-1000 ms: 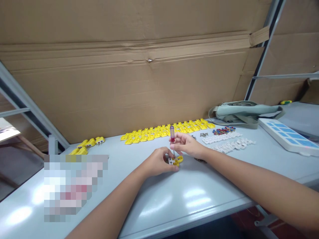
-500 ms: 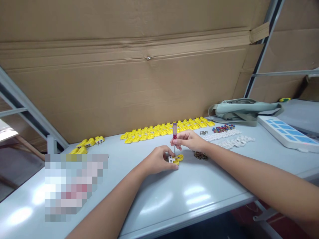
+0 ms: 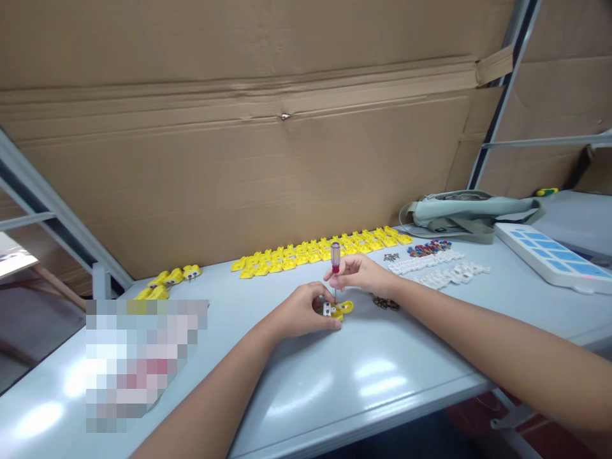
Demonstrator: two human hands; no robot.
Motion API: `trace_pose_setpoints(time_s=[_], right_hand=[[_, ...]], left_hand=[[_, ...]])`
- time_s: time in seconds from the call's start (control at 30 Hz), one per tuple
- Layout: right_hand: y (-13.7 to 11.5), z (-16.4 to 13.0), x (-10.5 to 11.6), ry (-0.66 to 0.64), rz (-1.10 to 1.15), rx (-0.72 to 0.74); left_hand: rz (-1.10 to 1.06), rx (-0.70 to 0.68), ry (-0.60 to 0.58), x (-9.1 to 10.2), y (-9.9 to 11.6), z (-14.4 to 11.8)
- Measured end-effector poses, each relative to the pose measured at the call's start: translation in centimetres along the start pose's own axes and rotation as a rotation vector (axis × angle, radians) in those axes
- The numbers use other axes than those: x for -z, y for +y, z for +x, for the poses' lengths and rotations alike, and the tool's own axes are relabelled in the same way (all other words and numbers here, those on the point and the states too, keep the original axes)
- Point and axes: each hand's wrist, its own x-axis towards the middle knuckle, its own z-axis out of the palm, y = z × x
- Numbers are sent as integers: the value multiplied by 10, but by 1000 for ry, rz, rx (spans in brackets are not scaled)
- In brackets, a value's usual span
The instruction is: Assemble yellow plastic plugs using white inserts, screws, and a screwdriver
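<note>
At the far left, a small group of yellow pieces (image 3: pixel 173 276) bears white, dark-dotted parts, so these look finished. In the middle, the person's left hand (image 3: pixel 306 312) curls around a yellow-and-white piece (image 3: pixel 339 313) on the table (image 3: pixel 373 350), its thumb and fingertips pinching the sides. This piece seems only partly put together. Behind it, rows of yellow shells (image 3: pixel 315 251) appear untouched, so most of the work looks left to do. The right hand (image 3: pixel 364 274) pinches an upright screwdriver (image 3: pixel 335 256) between thumb and fingers, its tip down at the piece; whether it sits in a screw is too small to tell. Around these, a blurred patch (image 3: pixel 143 370) covers the table's left side. To the right lie dark metal bits (image 3: pixel 386 303), partly hidden by the right forearm, small screws (image 3: pixel 391 257), white parts (image 3: pixel 452 276), red and blue bits (image 3: pixel 429 248), a bag (image 3: pixel 459 213) and a white case (image 3: pixel 554 258). Nothing seems to block the screwdriver.
</note>
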Motion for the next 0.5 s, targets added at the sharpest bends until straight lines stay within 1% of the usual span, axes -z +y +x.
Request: trace_pose_setpoints(time_s=[0.07, 0.13, 0.27, 0.4, 0.5], right_hand=[[1, 1, 2, 14, -59, 22], [1, 1, 4, -4, -118, 35], [-2, -1, 6, -72, -208, 91], [-11, -5, 4, -153, -392, 153], [-17, -9, -1, -236, -382, 143]], left_hand=[[8, -19, 4, 0, 1, -1], [16, -30, 5, 1, 2, -1], [26, -50, 0, 1, 4, -2], [19, -74, -31, 1, 5, -2], [-15, -99, -46, 1, 7, -3]])
